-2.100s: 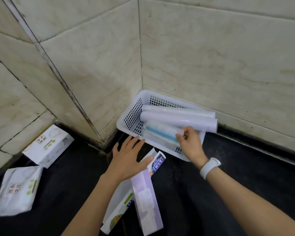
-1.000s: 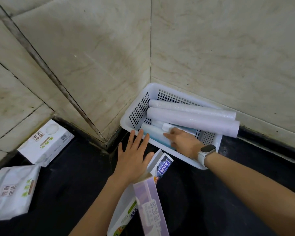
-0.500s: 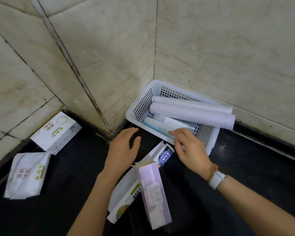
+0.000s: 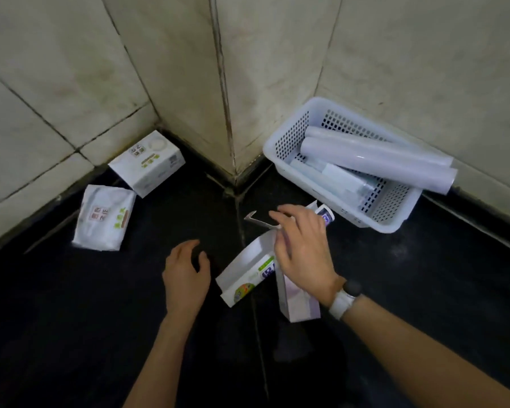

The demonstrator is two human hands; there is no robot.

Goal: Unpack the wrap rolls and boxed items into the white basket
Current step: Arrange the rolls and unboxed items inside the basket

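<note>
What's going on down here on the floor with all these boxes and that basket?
A person is unpacking supplies into a white basket set against the wall. Two long wrap rolls and a smaller pack already lie in it. The right hand reaches over an opened carton and a purple box on the dark floor; the left hand hovers open, holding nothing. A white box and a soft pack wait off to the left.
</note>
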